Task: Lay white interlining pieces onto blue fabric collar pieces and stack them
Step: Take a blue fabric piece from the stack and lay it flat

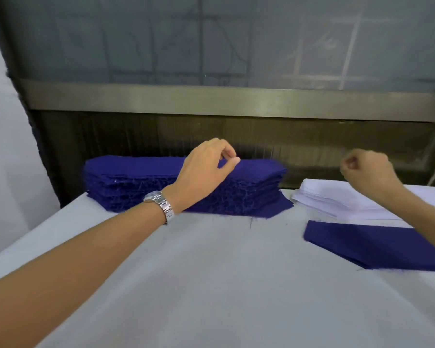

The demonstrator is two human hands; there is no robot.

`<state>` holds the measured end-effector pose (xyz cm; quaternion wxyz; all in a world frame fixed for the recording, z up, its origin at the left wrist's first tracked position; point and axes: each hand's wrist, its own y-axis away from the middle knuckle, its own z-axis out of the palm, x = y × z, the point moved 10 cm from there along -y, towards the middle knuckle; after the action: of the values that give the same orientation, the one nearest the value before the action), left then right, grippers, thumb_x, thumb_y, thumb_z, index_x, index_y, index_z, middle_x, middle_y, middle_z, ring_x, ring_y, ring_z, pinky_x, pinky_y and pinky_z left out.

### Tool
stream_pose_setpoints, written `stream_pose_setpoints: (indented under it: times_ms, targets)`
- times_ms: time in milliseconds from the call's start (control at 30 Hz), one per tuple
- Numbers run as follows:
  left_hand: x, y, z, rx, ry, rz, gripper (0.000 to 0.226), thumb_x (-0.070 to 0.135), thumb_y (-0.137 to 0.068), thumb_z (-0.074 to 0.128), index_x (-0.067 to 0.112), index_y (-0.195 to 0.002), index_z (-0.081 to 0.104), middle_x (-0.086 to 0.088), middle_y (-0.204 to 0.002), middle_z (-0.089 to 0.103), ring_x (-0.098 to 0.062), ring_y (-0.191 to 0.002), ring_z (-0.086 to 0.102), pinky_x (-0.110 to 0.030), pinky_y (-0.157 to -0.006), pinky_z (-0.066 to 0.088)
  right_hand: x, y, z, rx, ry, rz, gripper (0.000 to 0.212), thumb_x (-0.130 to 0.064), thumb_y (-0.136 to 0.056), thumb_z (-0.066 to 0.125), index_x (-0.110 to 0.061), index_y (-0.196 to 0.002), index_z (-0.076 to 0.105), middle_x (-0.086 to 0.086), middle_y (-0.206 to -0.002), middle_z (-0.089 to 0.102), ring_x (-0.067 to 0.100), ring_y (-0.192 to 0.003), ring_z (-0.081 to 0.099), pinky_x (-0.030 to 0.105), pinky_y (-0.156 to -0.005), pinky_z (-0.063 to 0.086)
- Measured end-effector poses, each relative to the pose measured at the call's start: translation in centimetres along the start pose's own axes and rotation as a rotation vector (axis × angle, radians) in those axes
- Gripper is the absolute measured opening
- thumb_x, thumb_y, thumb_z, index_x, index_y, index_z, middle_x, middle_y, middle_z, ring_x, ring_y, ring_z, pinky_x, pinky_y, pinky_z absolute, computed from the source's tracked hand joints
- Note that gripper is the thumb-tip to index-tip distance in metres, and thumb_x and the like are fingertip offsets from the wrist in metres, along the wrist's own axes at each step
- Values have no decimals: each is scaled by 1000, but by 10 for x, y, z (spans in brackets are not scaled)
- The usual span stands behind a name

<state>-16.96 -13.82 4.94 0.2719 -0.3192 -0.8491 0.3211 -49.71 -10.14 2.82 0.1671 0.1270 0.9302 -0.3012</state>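
Left hand [204,169] is held over blue stack [136,182], long axis crosswise; fingers [236,160] nearly pinched, grip on top piece undetermined. Right hand [367,172] curled empty, well right.

1. You had a wide stretch of bare table [211,285] to pass over in the near middle.
2. The tall blue stack [136,182] blocked your far left, and the dark panel [312,141] closed the back.
3. At your right, the low white stack [332,200] and a flat blue piece [377,247] lay close together.

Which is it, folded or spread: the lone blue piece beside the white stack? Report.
Spread. The blue piece lies flat on the table, no fold visible; its right end runs out of frame.
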Motion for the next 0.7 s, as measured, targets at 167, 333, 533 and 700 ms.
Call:
stream_pose_setpoints:
  times_ms: [167, 333, 533, 700]
  targets:
    - [-55, 0, -26, -59, -217, -99, 23, 34, -98, 59, 20, -114, 69, 3, -109, 69, -14, -101, 62, -41, -94, 49, -68, -17, 42, -119, -156, -43, 19, -12, -101, 58, -4, -112, 70, 10, -98, 67, 18, -82, 58, 32, -78, 43]
    - [-112, 3, -50, -153, -396, -230, 27, 32, -100, 56, 20, -122, 67, -1, -118, 70, -20, -109, 63, -43, -98, 48, -99, -30, 79, -251, -192, -20, 30, -27, -102, 58, -5, -116, 71, 10, -102, 68, 24, -92, 59, 35, -81, 45]
    - [-164, 12, -74, -297, -467, -343, 32, 34, -99, 57, 20, -127, 66, -5, -123, 69, -24, -113, 63, -43, -98, 49, -102, -39, 103, -306, -275, 74, 29, -27, -96, 68, -3, -112, 73, 14, -110, 70, 26, -97, 61, 38, -85, 50]
    - [-188, 21, -76, -392, -328, -429, 39, 31, -96, 63, 17, -131, 62, -4, -126, 66, -20, -115, 59, -40, -100, 48, -104, -42, 88, -160, -311, 89, 29, -16, -83, 82, -7, -108, 73, 10, -104, 70, 22, -98, 60, 35, -88, 47]
